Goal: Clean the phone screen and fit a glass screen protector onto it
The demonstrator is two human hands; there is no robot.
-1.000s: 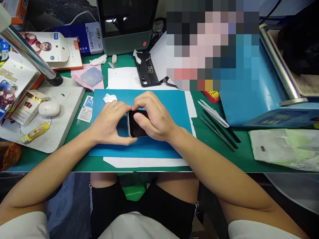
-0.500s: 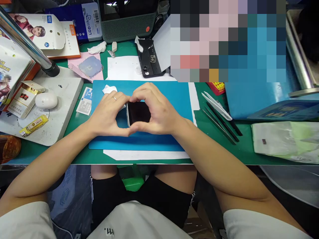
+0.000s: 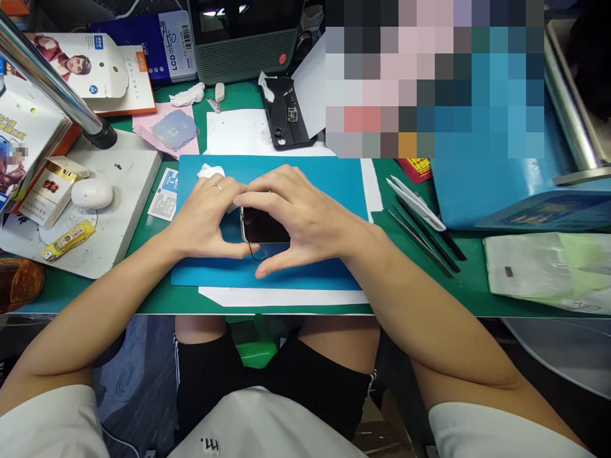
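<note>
Thumbtip [image 3: 261,272] of right hand [image 3: 308,219] now off phone [image 3: 265,226]

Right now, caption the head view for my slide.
Left hand and right hand around a dark-screened phone over a blue mat.

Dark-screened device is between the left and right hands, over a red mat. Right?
Not quite: the mat is blue, not red, as the head view shows. The dark-screened device is indeed between the left hand and right hand.
</note>
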